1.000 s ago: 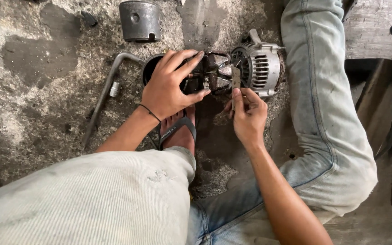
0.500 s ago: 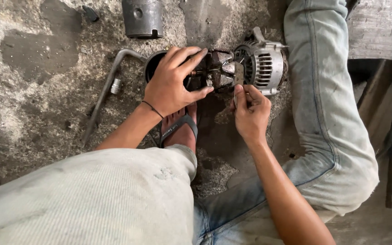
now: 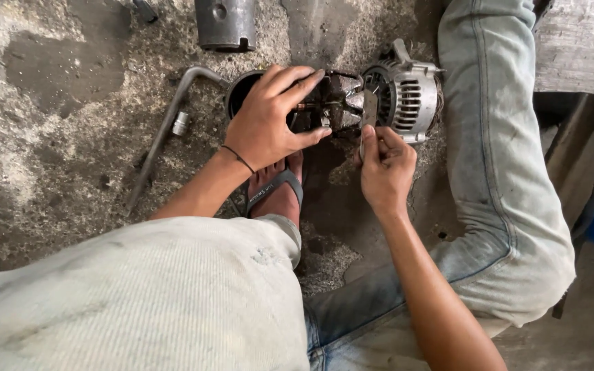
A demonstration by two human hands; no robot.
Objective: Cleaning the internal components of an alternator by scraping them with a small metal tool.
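Note:
An alternator lies on the dirty concrete floor, pulled apart into a silver finned housing on the right and a dark rotor in the middle. My left hand wraps over the rotor's left end and a dark round part under it. My right hand pinches a small flat metal tool whose tip stands in the gap between rotor and housing. My sandalled foot rests just below the parts.
A bent L-shaped steel bar and a small socket lie at the left. A grey metal cylinder stands at the top. My right leg in jeans runs down the right side beside a wooden board.
My right hand has lifted slightly, bringing the flat tool up into the gap beside the housing. My left hand keeps its grip on the rotor. The view has shifted a little.

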